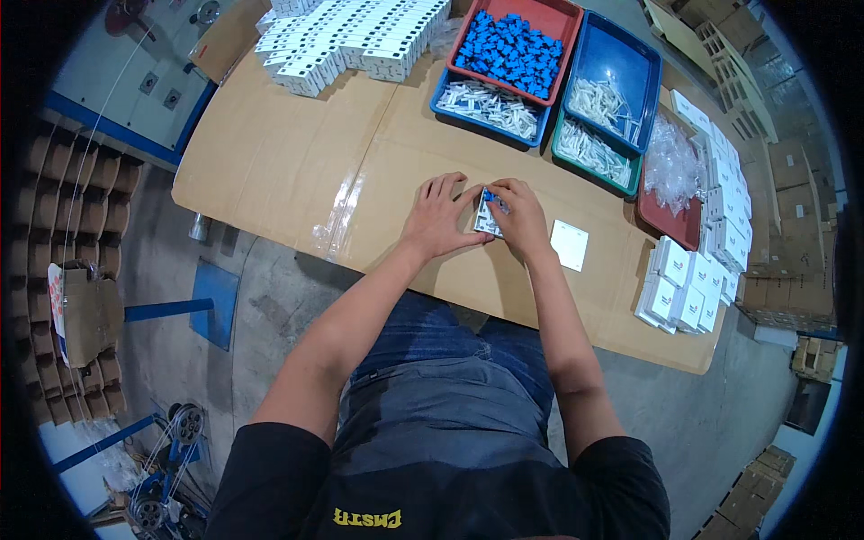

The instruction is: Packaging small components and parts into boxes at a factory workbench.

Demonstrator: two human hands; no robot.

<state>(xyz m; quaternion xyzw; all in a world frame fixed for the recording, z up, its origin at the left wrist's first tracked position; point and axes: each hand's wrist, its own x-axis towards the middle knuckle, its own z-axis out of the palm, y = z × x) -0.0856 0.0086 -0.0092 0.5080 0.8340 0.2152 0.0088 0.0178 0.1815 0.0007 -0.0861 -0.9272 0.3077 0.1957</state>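
Note:
A small white open box (pixel 487 221) rests on the cardboard-covered table in front of me. My left hand (pixel 438 218) holds its left side between thumb and index finger, the other fingers stretched out over the cardboard. A small blue plastic piece (pixel 488 195) shows at the far end of the box. My right hand (pixel 524 219) bends over the box from the right, its thumb and fingertips closed at the blue piece. Those fingers partly hide what lies inside. Just right of my right hand lies a flat white square card or lid (pixel 569 246).
Beyond my hands stand a red tray of blue pieces (pixel 551 90), a blue tray of white sticks (pixel 438 105), and stacked blue (pixel 650 99) and green trays (pixel 637 185). Clear bags (pixel 673 162) fill a red tray at right. White boxes stand far left (pixel 360 40) and right (pixel 684 288).

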